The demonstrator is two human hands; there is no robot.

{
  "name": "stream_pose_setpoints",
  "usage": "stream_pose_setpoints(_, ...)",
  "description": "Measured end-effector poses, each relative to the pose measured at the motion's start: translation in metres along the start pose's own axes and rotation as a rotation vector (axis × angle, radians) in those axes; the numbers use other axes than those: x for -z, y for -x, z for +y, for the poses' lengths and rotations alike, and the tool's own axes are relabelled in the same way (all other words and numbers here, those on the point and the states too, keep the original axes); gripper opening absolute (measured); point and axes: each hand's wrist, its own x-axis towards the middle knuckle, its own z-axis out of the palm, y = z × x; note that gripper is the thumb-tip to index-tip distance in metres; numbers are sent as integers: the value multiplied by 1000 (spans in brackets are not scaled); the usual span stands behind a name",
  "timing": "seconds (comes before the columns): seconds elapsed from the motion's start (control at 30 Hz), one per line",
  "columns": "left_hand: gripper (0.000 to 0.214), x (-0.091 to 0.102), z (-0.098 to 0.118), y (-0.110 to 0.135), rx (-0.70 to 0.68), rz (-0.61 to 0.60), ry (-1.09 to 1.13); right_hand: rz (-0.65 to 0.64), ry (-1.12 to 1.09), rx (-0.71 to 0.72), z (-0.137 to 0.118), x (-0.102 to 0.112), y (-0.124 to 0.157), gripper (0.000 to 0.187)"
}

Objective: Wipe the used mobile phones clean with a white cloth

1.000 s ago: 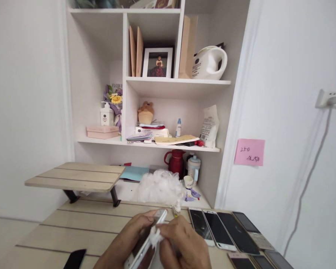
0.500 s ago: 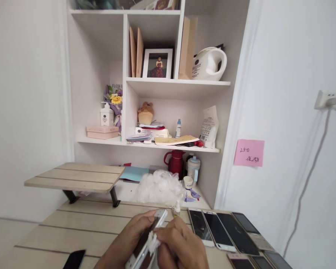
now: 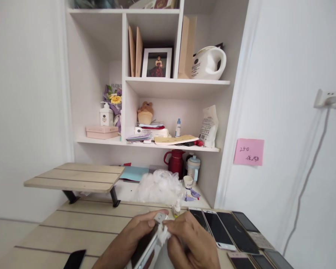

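My left hand (image 3: 128,241) grips a white phone (image 3: 149,248) by its edge, tilted up at the bottom middle of the view. My right hand (image 3: 192,243) is closed on a small white wad of cloth or tissue (image 3: 164,234) pressed against the phone's upper end. Both hands sit over the wooden desk (image 3: 86,228). The lower part of the phone runs out of the picture.
Several phones (image 3: 221,231) lie in a row on the desk to the right. A dark phone (image 3: 75,258) lies at the lower left. A crumpled plastic bag (image 3: 159,186), a small bottle (image 3: 176,209), a wooden riser (image 3: 75,175) and cluttered white shelves stand behind.
My right hand has slid the white wad up along the phone toward its top end. The left hand keeps its grip on the phone.
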Motion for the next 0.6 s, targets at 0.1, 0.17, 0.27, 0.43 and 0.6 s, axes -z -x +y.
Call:
stream_pose_setpoints(0.1,38,4,-2,-2,2,-54,-2,24,0,5,2,0,-1,25)
stream_pose_setpoints(0.17,40,7,-3,-3,-13,-67,6,34,-3,-14,1,-1,1,25)
stream_pose_setpoints(0.27,34,8,-2,-3,-36,-51,-10,48,-16,-75,-3,-1,2,22)
stream_pose_setpoints(0.43,30,10,2,-5,-13,-100,21,95,-38,-135,-5,0,-1,20)
stream_pose_setpoints(0.6,34,14,0,-11,79,-142,65,88,52,-55,-13,-14,5,25)
